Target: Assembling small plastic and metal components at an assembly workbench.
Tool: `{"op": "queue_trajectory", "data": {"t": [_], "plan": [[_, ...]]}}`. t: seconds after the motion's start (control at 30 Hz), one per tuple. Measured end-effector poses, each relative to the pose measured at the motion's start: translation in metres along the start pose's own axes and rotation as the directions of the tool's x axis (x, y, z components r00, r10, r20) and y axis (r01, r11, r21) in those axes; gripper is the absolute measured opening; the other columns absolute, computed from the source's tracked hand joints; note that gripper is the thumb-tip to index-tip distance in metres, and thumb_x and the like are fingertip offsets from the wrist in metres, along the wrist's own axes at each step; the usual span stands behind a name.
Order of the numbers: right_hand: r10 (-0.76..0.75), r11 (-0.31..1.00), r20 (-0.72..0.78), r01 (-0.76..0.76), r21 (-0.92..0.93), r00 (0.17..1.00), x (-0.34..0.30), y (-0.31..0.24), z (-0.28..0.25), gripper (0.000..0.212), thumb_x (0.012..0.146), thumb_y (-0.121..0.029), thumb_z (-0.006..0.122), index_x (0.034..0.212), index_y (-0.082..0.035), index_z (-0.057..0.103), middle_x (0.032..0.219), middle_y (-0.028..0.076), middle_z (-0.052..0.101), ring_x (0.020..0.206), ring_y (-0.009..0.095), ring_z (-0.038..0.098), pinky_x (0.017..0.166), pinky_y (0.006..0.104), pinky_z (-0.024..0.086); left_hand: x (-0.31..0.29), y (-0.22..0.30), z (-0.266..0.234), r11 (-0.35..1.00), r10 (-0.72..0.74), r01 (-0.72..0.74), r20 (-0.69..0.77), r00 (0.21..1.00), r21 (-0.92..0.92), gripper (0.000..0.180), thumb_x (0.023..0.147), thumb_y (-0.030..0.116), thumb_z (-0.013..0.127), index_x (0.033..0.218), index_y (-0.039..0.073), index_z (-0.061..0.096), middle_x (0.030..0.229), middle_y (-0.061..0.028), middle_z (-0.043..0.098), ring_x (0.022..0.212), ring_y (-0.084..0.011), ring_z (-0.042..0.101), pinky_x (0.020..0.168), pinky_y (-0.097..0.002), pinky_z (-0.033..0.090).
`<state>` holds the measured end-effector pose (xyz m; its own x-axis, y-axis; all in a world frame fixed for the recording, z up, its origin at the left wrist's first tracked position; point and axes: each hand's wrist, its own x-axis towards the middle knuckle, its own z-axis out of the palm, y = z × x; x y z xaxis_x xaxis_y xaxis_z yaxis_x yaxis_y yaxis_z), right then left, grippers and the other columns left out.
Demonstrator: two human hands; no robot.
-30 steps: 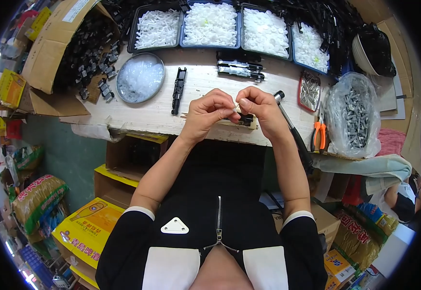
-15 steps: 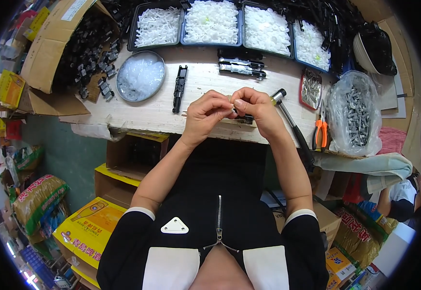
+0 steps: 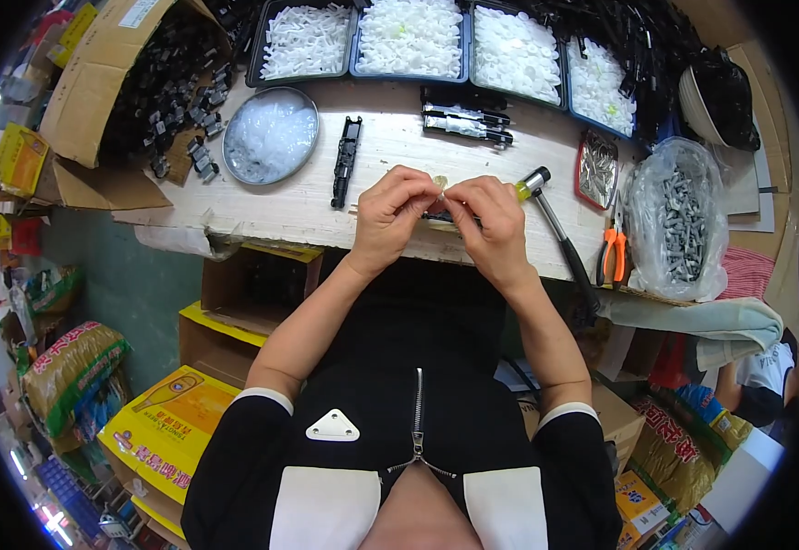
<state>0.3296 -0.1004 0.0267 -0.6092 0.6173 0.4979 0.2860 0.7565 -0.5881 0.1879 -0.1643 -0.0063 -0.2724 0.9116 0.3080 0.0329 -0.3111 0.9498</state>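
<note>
At the left of my remote view, an open cardboard box point(image 3: 88, 101) stands beside a heap of dark parts point(image 3: 175, 101). Next, on the white table point(image 3: 285, 209), I see a round dish point(image 3: 251, 170) holding a translucent, whitish mass, then a slim black assembly point(image 3: 346, 163) laid nearly upright in the view. The left hand point(image 3: 386, 215) follows, its thumb and forefinger pinching a small pale piece point(image 3: 440, 182). This piece sits between the fingertips of both hands, above the table's near part: tiny, light, faintly yellowish and apparently translucent, its upper end showing past the fingers; the rest is covered, so I cannot make out its full shape. Beneath the hands lies a dark part point(image 3: 440, 221), largely hidden. The right hand point(image 3: 498, 225) meets the left, thumb and forefinger pinching the same piece. Farther right I note a hammer point(image 3: 560, 226) with a black grip, a red tray point(image 3: 580, 179) of thin metal pins, orange-handled pliers point(image 3: 610, 236), and a clear plastic bag point(image 3: 642, 197) of grey parts.
</note>
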Motion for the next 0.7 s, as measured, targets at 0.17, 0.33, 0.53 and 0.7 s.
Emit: {"op": "queue_trajectory", "data": {"t": [0.17, 0.33, 0.53, 0.7], "plan": [[-0.068, 0.994, 0.015, 0.069, -0.089, 0.998, -0.005, 0.006, 0.001, 0.012, 0.071, -0.003, 0.064, 0.081, -0.006, 0.058, 0.077, 0.003, 0.057, 0.071, 0.019, 0.053, 0.064, 0.0316, 0.033, 0.003, 0.002, -0.006, 0.961, 0.121, -0.130, 0.052, 0.991, 0.242, 0.012, 0.078, -0.005, 0.059, 0.089, -0.002, 0.062, 0.088, -0.0084, 0.059, 0.078, -0.0151, 0.058, 0.067, -0.0234, 0.048], [-0.088, 0.967, 0.204, 0.133, -0.217, 0.975, -0.016, 0.021, 0.006, 0.011, 0.072, -0.008, 0.063, 0.082, -0.009, 0.059, 0.080, 0.001, 0.054, 0.077, 0.018, 0.051, 0.068, 0.0321, 0.031, 0.007, -0.001, -0.024, 0.842, 0.154, -0.182, 0.096, 0.983, 0.509, 0.022, 0.068, 0.003, 0.067, 0.090, 0.006, 0.064, 0.088, -0.0037, 0.060, 0.086, -0.0204, 0.051, 0.075, -0.0307, 0.038], [-0.064, 0.972, 0.292, 0.126, -0.200, 0.954, -0.012, 0.022, 0.004, 0.014, 0.072, -0.011, 0.064, 0.086, -0.010, 0.061, 0.082, 0.001, 0.053, 0.079, 0.018, 0.049, 0.070, 0.0331, 0.030, 0.007, -0.004, -0.021, 0.804, -0.047, -0.115, 0.256, 0.966, 0.583, 0.029, 0.064, 0.009, 0.070, 0.093, 0.008, 0.064, 0.098, -0.0027, 0.057, 0.098, -0.0209, 0.046, 0.086, -0.0333, 0.031], [-0.042, 0.990, 0.269, 0.077, -0.120, 0.962, -0.011, 0.028, -0.009, 0.015, 0.073, -0.013, 0.065, 0.087, -0.009, 0.061, 0.083, 0.002, 0.054, 0.080, 0.019, 0.049, 0.071, 0.0329, 0.030, 0.012, -0.005, -0.020, 0.766, -0.128, -0.117, 0.329, 0.936, 0.632, 0.030, 0.063, 0.012, 0.070, 0.091, 0.008, 0.062, 0.096, -0.0021, 0.056, 0.098, -0.0210, 0.044, 0.086, -0.0335, 0.029]]}}
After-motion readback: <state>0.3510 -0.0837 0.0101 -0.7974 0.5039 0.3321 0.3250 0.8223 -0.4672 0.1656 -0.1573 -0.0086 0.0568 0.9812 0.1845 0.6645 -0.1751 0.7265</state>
